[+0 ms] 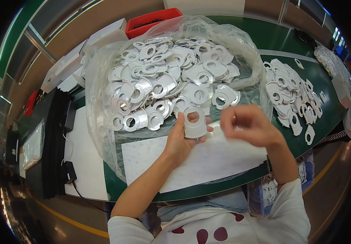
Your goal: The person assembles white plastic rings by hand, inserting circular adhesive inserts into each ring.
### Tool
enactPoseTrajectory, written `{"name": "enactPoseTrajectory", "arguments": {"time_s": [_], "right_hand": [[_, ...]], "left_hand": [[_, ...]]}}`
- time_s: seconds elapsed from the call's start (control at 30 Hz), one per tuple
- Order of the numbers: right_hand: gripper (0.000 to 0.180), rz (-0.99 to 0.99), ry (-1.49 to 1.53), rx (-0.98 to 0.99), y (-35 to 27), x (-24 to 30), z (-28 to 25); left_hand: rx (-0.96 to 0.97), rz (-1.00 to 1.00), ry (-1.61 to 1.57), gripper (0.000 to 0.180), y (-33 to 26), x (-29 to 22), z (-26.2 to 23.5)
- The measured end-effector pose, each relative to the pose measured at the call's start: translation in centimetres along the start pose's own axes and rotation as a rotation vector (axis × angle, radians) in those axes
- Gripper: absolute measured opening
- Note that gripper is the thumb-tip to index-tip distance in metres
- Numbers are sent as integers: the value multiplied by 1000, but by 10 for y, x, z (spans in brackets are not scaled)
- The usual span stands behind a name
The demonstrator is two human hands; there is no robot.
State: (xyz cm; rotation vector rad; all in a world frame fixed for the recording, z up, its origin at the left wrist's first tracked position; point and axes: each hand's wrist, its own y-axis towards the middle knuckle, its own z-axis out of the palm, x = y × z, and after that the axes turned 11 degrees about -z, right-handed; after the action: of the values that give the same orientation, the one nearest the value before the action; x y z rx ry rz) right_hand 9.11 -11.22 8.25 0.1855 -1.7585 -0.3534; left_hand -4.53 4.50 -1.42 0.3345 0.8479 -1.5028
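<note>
My left hand (pixel 179 140) is closed around a white plastic part (pixel 196 129), a rounded plate with a large round hole near its top. It holds the part upright above a white sheet (pixel 151 162) on the table. To its right my right hand (pixel 246 125) is raised with curled fingers, blurred by motion; whether anything is between the fingers does not show. Just beyond both hands a big heap of similar white parts (pixel 175 61) lies on a clear plastic bag (pixel 98 122) with its edges spread out.
A second pile of white parts (pixel 285 87) lies on the green table (pixel 279 34) at right. At the back stand a red bin (pixel 153 22) and white boxes (pixel 106 34). On the left are a black stack (pixel 51 142) and a cabled black adapter (pixel 68 172). A blue crate (pixel 257 195) sits below the table edge.
</note>
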Motion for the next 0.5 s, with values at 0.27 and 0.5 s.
{"name": "enactPoseTrajectory", "arguments": {"time_s": [0.27,0.5], "right_hand": [[14,212,153,-363,15,-75,13],[15,200,82,-310,14,-79,13]], "left_hand": [[8,-19,-7,61,3,1,2],[20,-21,-21,61,6,3,0]]}}
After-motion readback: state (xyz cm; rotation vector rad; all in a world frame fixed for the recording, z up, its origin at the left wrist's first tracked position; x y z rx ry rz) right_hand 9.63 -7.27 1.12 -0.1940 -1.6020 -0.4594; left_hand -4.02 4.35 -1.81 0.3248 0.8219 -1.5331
